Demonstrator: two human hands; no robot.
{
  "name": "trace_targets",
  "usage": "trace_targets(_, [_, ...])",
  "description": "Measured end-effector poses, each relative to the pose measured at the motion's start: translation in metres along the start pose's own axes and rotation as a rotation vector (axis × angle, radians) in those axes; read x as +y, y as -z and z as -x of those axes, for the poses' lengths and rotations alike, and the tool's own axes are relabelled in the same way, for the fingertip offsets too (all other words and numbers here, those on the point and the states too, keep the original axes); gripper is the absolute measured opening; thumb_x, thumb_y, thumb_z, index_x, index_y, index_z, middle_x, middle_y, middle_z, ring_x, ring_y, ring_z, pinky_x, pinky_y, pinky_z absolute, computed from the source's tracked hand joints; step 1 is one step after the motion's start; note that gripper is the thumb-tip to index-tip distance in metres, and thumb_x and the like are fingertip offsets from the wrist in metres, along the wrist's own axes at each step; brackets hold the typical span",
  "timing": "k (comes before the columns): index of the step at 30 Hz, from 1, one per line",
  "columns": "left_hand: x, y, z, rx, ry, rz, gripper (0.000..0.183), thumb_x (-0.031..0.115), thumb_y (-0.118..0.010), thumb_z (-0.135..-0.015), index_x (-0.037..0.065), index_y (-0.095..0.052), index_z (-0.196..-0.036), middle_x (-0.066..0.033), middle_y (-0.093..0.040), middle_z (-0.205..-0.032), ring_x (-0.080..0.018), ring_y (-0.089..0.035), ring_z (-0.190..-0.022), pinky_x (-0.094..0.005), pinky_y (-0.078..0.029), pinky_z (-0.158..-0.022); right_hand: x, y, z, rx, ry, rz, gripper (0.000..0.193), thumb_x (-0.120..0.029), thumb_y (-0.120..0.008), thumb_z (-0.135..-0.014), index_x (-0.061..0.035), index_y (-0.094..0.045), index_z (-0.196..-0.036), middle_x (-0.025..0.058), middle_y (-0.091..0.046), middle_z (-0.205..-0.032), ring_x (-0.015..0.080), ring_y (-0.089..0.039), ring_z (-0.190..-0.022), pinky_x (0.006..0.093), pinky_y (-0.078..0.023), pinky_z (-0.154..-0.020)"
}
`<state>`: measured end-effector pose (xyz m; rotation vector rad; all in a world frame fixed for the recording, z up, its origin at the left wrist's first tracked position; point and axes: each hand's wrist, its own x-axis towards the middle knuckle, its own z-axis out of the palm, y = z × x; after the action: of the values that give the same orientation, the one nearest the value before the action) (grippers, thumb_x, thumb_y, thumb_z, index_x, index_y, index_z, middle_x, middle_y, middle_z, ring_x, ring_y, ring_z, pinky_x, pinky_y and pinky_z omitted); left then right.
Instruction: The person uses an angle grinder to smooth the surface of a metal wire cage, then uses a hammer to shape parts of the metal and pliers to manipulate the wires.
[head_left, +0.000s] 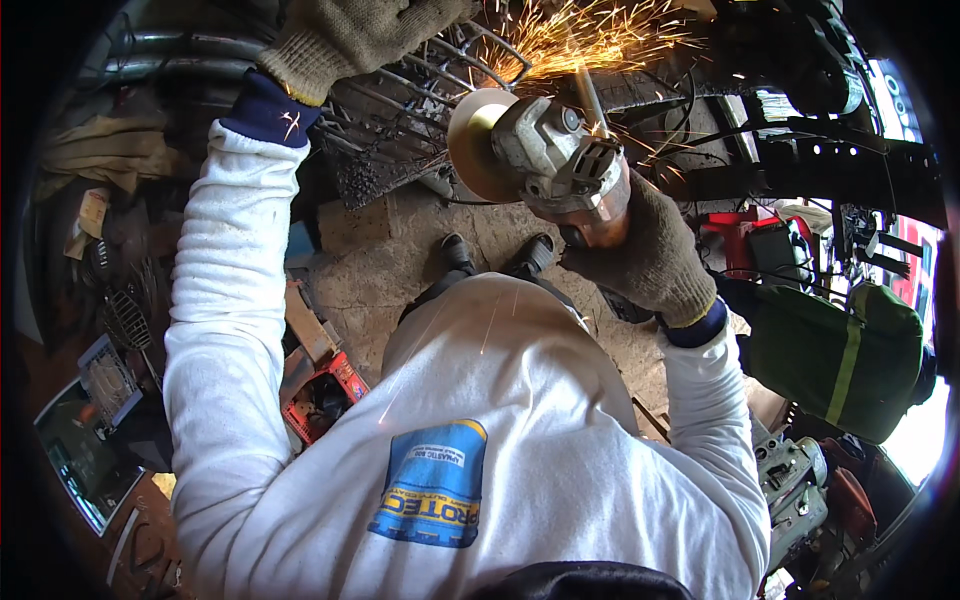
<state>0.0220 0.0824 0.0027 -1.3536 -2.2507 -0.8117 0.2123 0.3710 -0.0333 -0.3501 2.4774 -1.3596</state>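
Dark, rounded material (590, 580) of unclear kind lies closest, at the lower edge, with a white shirt (560, 420) beyond it. Near the top centre, an angle grinder (560, 165) has its disc (478, 145) beside thin metal bars (425, 90), with sparks (590, 40) spraying; the exact contact is hidden. Gloved, the right hand (655, 250) wraps the grinder's body behind its metal front. The left hand (365, 40), also gloved, lies over the bars; whether its fingers grip them I cannot tell. The grinder looks rigid, fairly heavy, weighted forward and likely to buzz or kick, so its body seems the place to hold, clear of the disc. The bars look stiff, perhaps hot. Counted: one grinder, one disc, two gloved hands, two shoes (456, 252); the bars overlap too much to number.
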Motion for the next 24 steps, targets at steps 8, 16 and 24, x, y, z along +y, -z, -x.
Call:
trace_targets(8, [0.002,0.010,0.004,-0.088,0.016,-0.245,0.058,0.041,-0.054,-0.099,0.012,-0.047,-0.050,-0.0048,-0.043,-0.043,-0.0182,-0.041,-0.035,-0.0353,-0.035,-0.036,-0.005,0.004,0.000,-0.004,-0.022,0.020,0.077,-0.025,-0.089,-0.069,-0.0036,-0.054,-0.134,0.0164,-0.069,-0.120,0.0291,-0.069,-0.109,0.0386,-0.054,-0.092])
trace_targets(16, [0.008,0.010,0.007,-0.016,-0.023,-0.169,0.058,0.040,-0.054,-0.098,0.012,-0.045,-0.049,-0.0052,-0.041,-0.043,-0.0180,-0.040,-0.035,-0.0353,-0.033,-0.036,-0.012,0.005,0.002,-0.034,-0.025,-0.057,0.076,-0.023,-0.089,-0.068,-0.0034,-0.055,-0.133,0.0159,-0.068,-0.121,0.0266,-0.068,-0.111,0.0382,-0.053,-0.095])
trace_targets(24, [0.014,0.009,0.004,0.005,-0.078,-0.221,0.057,0.037,-0.056,-0.098,0.011,-0.043,-0.049,-0.0068,-0.038,-0.043,-0.0213,-0.040,-0.035,-0.0374,-0.033,-0.037,-0.013,0.008,0.003,-0.062,-0.063,-0.049,0.074,-0.024,-0.090,-0.068,-0.0035,-0.057,-0.131,0.0149,-0.069,-0.118,0.0264,-0.069,-0.107,0.0380,-0.053,-0.095])
